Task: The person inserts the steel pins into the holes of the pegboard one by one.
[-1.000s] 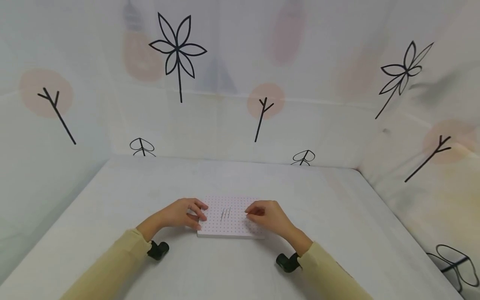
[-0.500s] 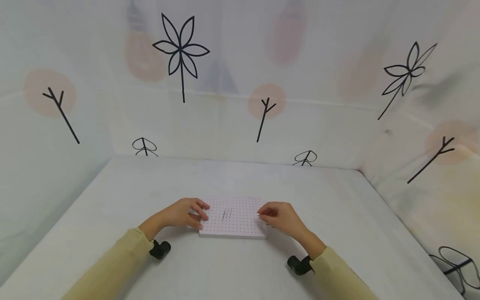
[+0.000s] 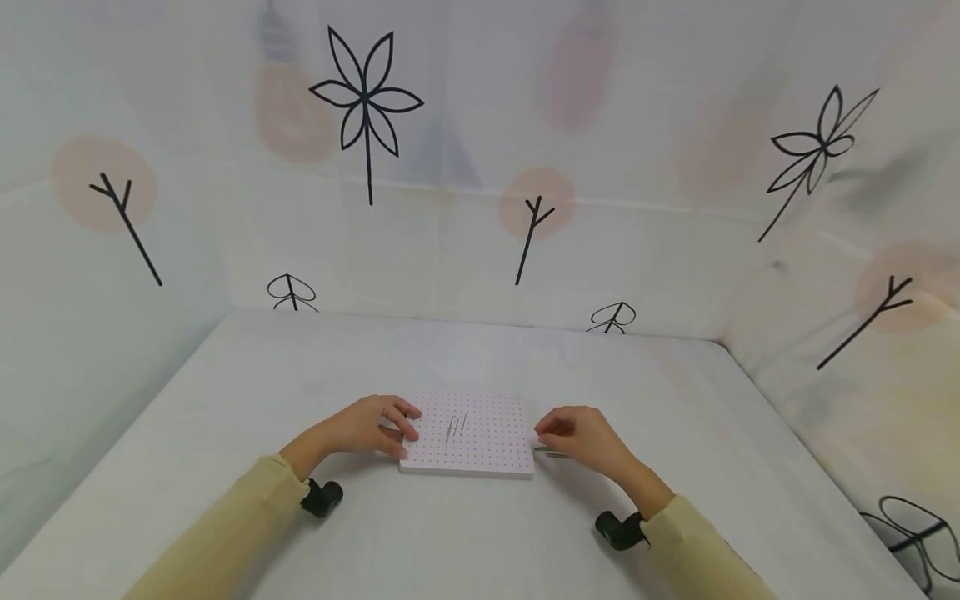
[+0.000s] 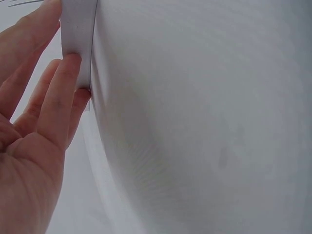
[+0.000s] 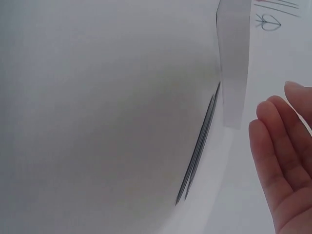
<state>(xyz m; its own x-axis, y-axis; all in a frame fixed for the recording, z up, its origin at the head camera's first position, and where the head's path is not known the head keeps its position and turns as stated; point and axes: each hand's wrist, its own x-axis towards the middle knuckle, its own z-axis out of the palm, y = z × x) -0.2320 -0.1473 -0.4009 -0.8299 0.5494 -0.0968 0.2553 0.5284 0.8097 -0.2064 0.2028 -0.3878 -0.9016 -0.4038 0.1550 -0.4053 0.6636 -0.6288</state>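
Observation:
A white square board dotted with a grid of small holes lies on the table. Several thin metal rods stand slanting from its middle in the head view. My left hand rests at the board's left side, and its fingertips touch the edge. Just off the right edge is my right hand, thumb and fingertips close together, with nothing visible between them. Below it, a few pointed dark metal rods lie side by side on the table, one end near the board's side.
White cloth covers the table. Patterned cloth walls with plant drawings rise at the back and both sides. A dark camera sits at the left wrist, and another camera at the right.
My right hand has drawn away rightward from over the board to beside its right edge, uncovering the rods lying there. The left hand keeps its place on the board.

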